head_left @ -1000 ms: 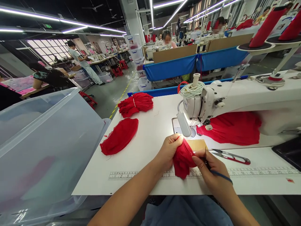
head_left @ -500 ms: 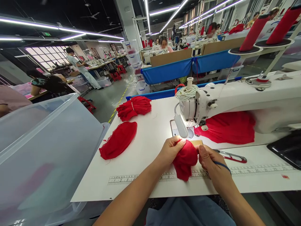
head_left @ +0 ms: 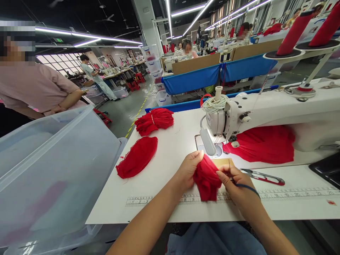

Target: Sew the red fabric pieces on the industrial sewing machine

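My left hand [head_left: 190, 170] pinches the upper edge of a piece of red fabric [head_left: 207, 180], just in front of the sewing machine's needle area. My right hand [head_left: 237, 184] grips the same fabric's right edge between thumb and fingers. The cloth hangs folded between both hands over the ruler printed on the table. A dark blue loop [head_left: 248, 187] lies across my right palm; what it belongs to is mostly hidden. The white sewing machine [head_left: 265, 109] stands behind, its lamp [head_left: 208, 141] lit. Under its arm rests more red fabric [head_left: 268, 145].
On the white table [head_left: 170, 152] lie a tied red bundle [head_left: 155, 120], a flat red piece [head_left: 138, 157] and a red-and-metal cutter [head_left: 262, 176]. A clear plastic bin [head_left: 61, 166] borders the left side. A person in pink [head_left: 39, 88] stands beyond it.
My right hand has moved slightly left and now grips the fabric's edge, which looks stretched between both hands. A person in pink has come further into view at left.
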Demonstrator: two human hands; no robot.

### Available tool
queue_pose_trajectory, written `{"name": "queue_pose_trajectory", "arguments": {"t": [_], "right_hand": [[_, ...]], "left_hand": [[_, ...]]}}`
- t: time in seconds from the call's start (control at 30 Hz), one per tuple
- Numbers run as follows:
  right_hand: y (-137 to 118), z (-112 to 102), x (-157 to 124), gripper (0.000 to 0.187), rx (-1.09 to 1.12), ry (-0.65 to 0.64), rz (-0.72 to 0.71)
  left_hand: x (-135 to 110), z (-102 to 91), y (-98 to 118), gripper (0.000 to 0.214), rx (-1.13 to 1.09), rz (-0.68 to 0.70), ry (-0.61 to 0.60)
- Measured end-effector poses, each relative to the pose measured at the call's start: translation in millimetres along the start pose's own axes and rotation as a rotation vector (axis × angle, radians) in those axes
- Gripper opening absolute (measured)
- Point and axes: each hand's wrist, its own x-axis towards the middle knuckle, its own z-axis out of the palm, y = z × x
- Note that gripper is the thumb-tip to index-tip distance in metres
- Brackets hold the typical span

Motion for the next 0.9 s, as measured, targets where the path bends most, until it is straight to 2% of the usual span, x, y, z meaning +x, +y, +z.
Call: {"name": "queue_pose_trajectory", "arguments": {"t": [0.07,0.13,0.3,0.4,0.47,0.6,0.7,0.8,0.9], "right_hand": [[-4.2,-4.7,5.9,0.031,0.026,0.017,0.028],[-6.9,-7.5,8.3,0.033,0.065,0.001,0.057],[-1.7,-9.4,4.5,0.053,0.213,-0.042,0.262],[2.3,-9.4,2.8,0.058,0.184,-0.07,0.292],[1.6,-8.0,2.8,0.058,0.13,-0.083,0.245],[-4.8,-1.1,3.8,0.052,0.019,-0.026,0.079],[-5.2,3.9,3.0,0.041,-0.05,0.002,-0.022],[-1.3,3.3,0.4,0.038,-0.139,-0.04,-0.128],[0.2,-3.4,0.0,0.038,-0.162,-0.075,-0.149]], "left_hand": [[-2.5,0.5,2.3,0.055,0.093,-0.028,-0.102],[-4.2,1.4,3.5,0.055,0.162,-0.043,-0.155],[-1.1,1.0,2.3,0.049,0.043,0.009,-0.068],[1.1,0.2,1.6,0.048,-0.004,0.027,-0.039],[1.3,0.0,1.5,0.046,-0.009,0.031,-0.039],[0.6,0.0,1.2,0.044,-0.008,0.047,-0.043],[1.4,0.2,1.2,0.045,-0.025,0.074,0.025],[2.3,0.5,1.7,0.048,-0.051,0.111,0.122],[1.0,1.8,2.4,0.048,-0.035,0.112,0.1]]}}
